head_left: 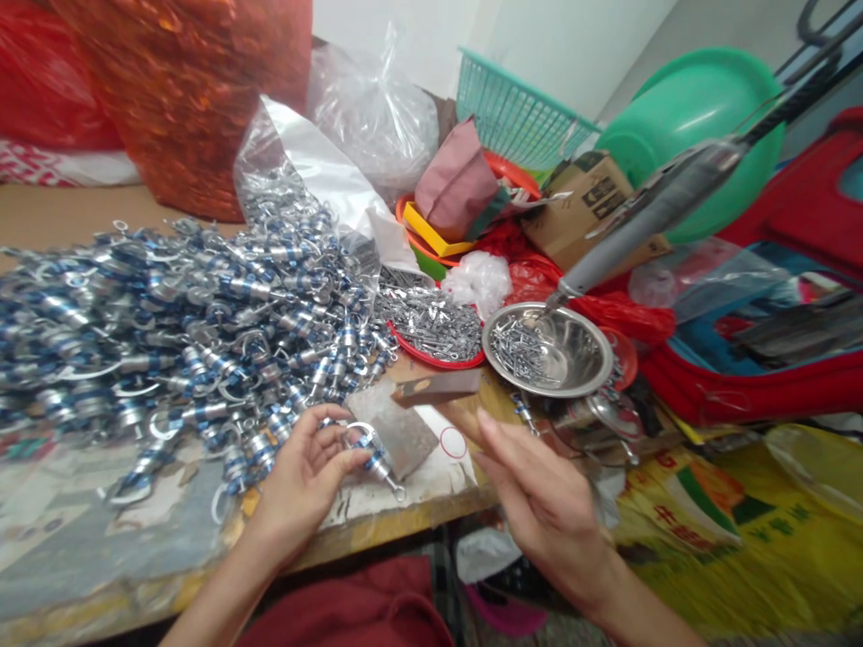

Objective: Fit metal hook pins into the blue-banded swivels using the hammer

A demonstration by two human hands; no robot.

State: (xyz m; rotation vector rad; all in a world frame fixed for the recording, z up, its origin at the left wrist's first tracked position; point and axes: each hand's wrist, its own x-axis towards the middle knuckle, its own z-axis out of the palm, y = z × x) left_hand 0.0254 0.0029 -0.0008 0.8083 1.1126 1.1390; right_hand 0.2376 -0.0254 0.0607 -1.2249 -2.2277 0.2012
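Observation:
My left hand (306, 472) pinches a small silver-and-blue metal fitting (375, 458) with a curved arm and a small ring at its end. The fitting is held tilted over the near edge of a flat grey metal plate (404, 436). In my right hand (546, 490) is the wooden handle of a hammer (438, 388), partly hidden by the fingers. The hammer's dark head hangs above the far side of the plate, apart from the fitting. A large heap of similar fittings (202, 332) lies left of my left hand.
Behind the plate, small metal pins fill a red-rimmed tray (438, 362). A steel bowl (583, 355) holds more pins, with a grey rod-like tool (647, 220) slanting above it. Plastic bags, a cardboard box (586, 207) and a green basin (701, 135) crowd the back.

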